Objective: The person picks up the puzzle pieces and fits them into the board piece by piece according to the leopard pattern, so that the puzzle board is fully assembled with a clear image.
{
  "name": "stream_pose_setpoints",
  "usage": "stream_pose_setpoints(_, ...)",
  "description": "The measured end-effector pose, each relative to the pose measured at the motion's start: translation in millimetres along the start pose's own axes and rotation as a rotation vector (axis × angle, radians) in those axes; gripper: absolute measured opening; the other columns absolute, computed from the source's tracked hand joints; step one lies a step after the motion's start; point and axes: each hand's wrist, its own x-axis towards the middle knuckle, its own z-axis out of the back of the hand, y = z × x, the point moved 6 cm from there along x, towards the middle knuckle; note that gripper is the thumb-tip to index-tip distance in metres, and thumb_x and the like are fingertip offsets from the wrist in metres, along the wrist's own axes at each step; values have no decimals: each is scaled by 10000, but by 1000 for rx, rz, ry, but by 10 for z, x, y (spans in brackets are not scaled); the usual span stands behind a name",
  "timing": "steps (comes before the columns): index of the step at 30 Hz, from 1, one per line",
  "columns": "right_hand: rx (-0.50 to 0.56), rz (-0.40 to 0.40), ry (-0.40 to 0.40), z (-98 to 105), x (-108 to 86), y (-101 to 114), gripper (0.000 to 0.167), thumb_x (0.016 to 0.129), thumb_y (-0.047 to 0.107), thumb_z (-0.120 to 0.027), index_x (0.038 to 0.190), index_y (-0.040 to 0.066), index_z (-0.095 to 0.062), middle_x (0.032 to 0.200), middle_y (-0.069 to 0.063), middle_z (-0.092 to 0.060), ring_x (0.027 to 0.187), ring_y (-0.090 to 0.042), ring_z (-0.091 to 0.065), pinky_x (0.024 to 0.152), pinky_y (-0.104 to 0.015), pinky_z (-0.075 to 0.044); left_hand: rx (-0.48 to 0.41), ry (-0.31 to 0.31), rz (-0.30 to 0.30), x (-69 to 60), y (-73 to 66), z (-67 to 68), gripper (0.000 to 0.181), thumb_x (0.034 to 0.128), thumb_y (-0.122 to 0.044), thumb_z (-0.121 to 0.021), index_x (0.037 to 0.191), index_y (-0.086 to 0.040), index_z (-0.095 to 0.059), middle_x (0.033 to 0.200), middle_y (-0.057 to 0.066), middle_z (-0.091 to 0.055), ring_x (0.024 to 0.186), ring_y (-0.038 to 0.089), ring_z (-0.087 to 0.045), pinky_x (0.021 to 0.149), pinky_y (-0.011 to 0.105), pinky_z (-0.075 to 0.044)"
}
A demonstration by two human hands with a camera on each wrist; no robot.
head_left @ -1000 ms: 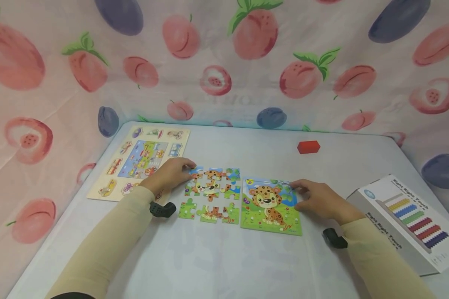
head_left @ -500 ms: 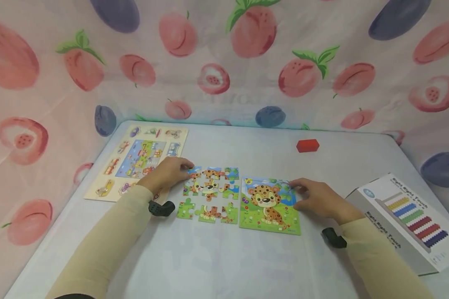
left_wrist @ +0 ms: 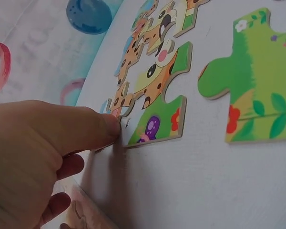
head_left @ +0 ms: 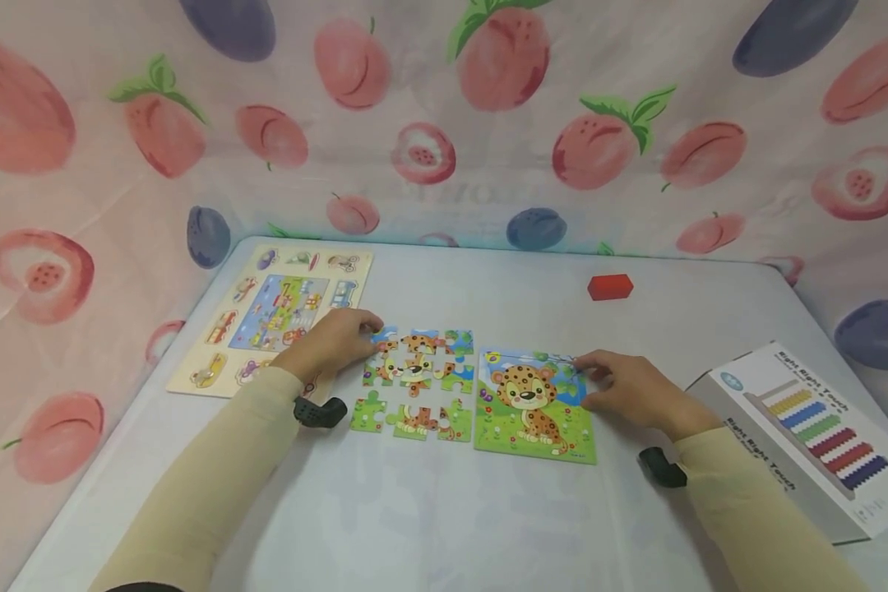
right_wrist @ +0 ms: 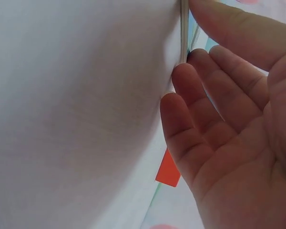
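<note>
Several jigsaw pieces (head_left: 417, 372) with parts of a leopard cub lie in loose rows, small gaps between them. At the far left corner of these rows, the thumb and forefinger of my left hand (head_left: 333, 339) pinch the corner puzzle piece (head_left: 387, 335); in the left wrist view my thumb (left_wrist: 102, 126) covers most of it. Right beside the pieces lies a square puzzle board (head_left: 518, 442) showing the whole leopard cub. My right hand (head_left: 625, 390) holds its far right corner, forefinger at the top edge and thumb at the right edge. Fingers bend loosely in the right wrist view.
A wooden vehicle puzzle (head_left: 192, 362) lies at the back left, partly under my left arm. A red block (head_left: 610, 287) sits towards the back right. The white toy box (head_left: 821, 427) stands beside my right forearm. Fruit-print cloth (head_left: 488, 164) hangs behind the table.
Both hands keep nearly the same place on the corner piece and the board. The head view shifts slightly; pieces and board look unmoved.
</note>
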Motion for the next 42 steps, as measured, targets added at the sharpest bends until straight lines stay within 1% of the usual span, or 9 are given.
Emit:
stream_pose_setpoints(7,-20,13,2,-13,-13,16,597,870,233,-788,1403,83,-565,1274,-194,-584,1152,-396,-535,941,-566,-476,-33,-36,16,-29,63,68,436,915,-213,-718,1320,-74,-634,1361,176,-571,1282,359,-494,1048,520,-396)
stream_pose_setpoints(10,-27,26,-2,-7,-21,36,585,871,235,-786,1392,76,-572,1259,-190,-592,1141,-392,-543,941,-565,-476,-34,-29,-4,-29,23,67,434,916,-222,-709,1323,-88,-635,1370,173,-566,1292,361,-483,1051,527,-388)
stream_pose_setpoints(12,-29,35,-5,1,-25,48,571,874,231,-783,1382,71,-579,1248,-188,-598,1132,-390,-548,940,-564,-475,-40,-22,-24,-33,-42,56,426,910,-219,-714,1312,-96,-645,1375,160,-567,1303,353,-475,1059,522,-383)
stream_pose_setpoints(15,-33,42,-8,7,-25,52,545,882,228,-772,1371,71,-590,1236,-179,-607,1128,-382,-553,939,-558,-479,-32,-16,-79,-46,-182,28,412,906,-213,-724,1293,-87,-661,1352,144,-589,1298,346,-484,1057,512,-390)
stream_pose_setpoints(19,-33,53,-14,12,-17,45,511,889,226,-760,1351,69,-609,1225,-173,-622,1120,-378,-563,937,-556,-478,0,-4,-182,-65,-396,-34,400,918,-222,-727,1279,-61,-667,1306,129,-621,1268,333,-509,1038,488,-415)
stream_pose_setpoints(22,-30,66,-20,17,-12,33,488,892,222,-753,1336,65,-622,1223,-168,-633,1120,-372,-570,946,-560,-470,20,14,-238,-78,-540,-94,397,931,-240,-723,1280,-60,-666,1298,113,-627,1260,313,-512,1033,469,-420)
stream_pose_setpoints(27,-40,70,-19,18,-8,13,510,894,241,-756,1352,68,-617,1257,-167,-627,1154,-368,-558,966,-568,-459,48,41,-263,-72,-728,-226,405,923,-277,-743,1270,-77,-681,1281,66,-644,1253,261,-517,1048,428,-410)
stream_pose_setpoints(34,-65,76,-19,23,-2,26,534,881,218,-773,1365,64,-609,1261,-178,-628,1168,-376,-554,981,-581,-441,83,43,-307,-18,-903,-423,380,928,-268,-738,1256,-82,-685,1259,37,-656,1243,224,-525,1058,390,-405)
stream_pose_setpoints(42,-62,62,-15,7,7,36,538,883,209,-772,1374,66,-603,1267,-176,-628,1187,-388,-542,987,-593,-430,150,72,-310,33,-1112,-585,381,943,-322,-709,1270,-127,-681,1275,2,-647,1274,193,-504,1077,383,-378)
